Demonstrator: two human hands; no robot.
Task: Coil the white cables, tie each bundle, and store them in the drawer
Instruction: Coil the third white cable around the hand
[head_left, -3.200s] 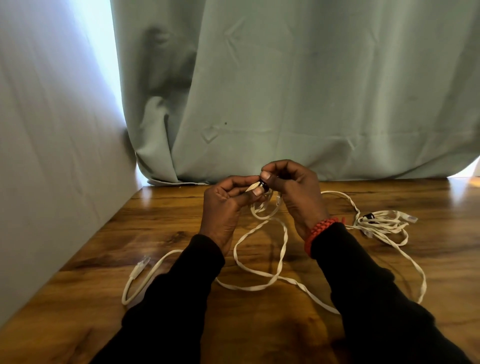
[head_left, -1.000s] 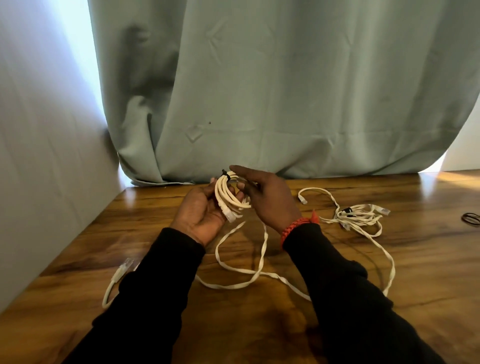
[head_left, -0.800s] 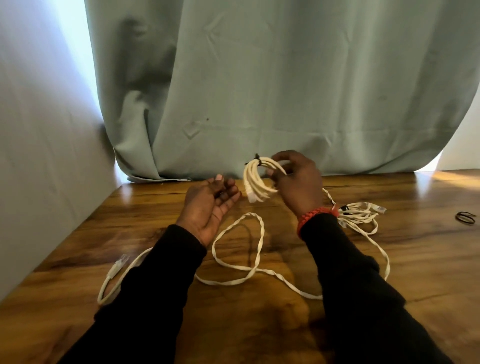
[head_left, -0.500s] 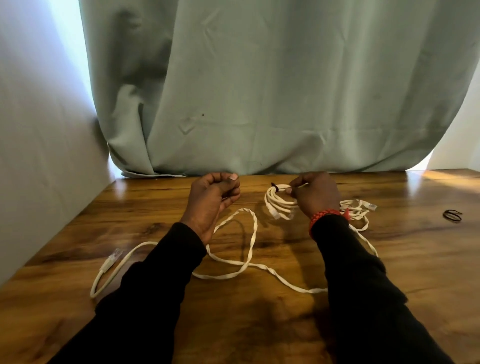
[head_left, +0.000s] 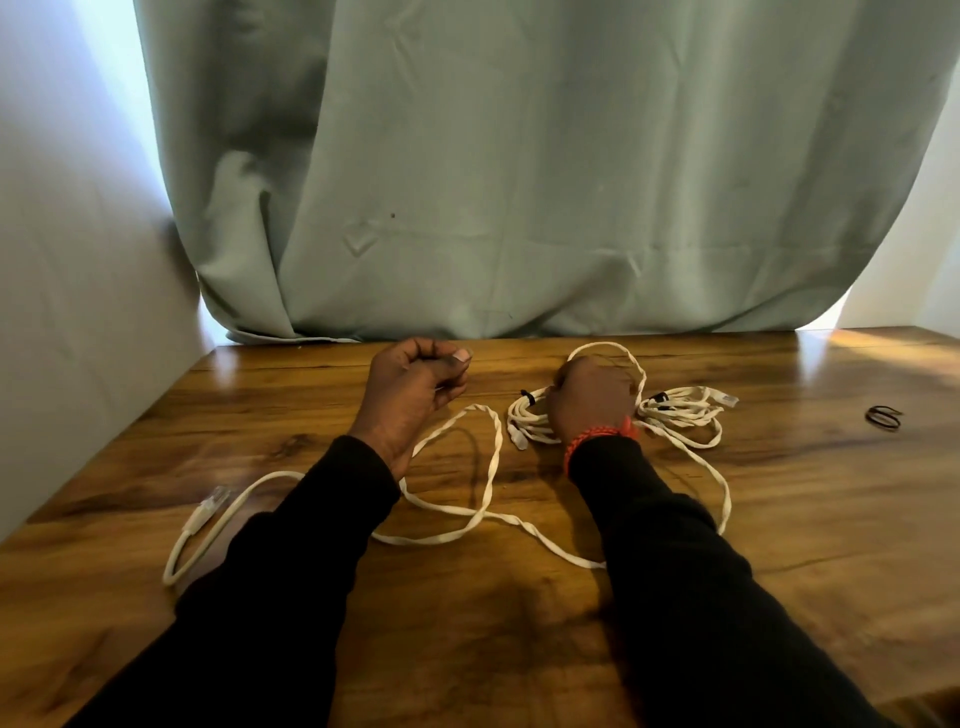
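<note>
My right hand (head_left: 592, 397) rests low on the wooden table (head_left: 779, 519), its fingers closed on a small coiled white cable bundle (head_left: 527, 423) bound by a black tie. Just right of that hand lies a second tied white bundle (head_left: 685, 410) with a loose tail running toward me. A long flat white cable (head_left: 483, 499) sprawls uncoiled across the middle of the table, its plug end (head_left: 210, 506) at the left. My left hand (head_left: 410, 389) hovers above this loose cable, fingers curled in, holding nothing I can see.
A black tie loop (head_left: 883, 417) lies alone at the right of the table. A pale green curtain (head_left: 519, 182) hangs along the back edge and a white wall (head_left: 78, 312) closes the left side. No drawer is in view.
The coiled bundle passed from both hands to my right hand, which carried it right and down onto the table. My left hand let go and curled shut.
</note>
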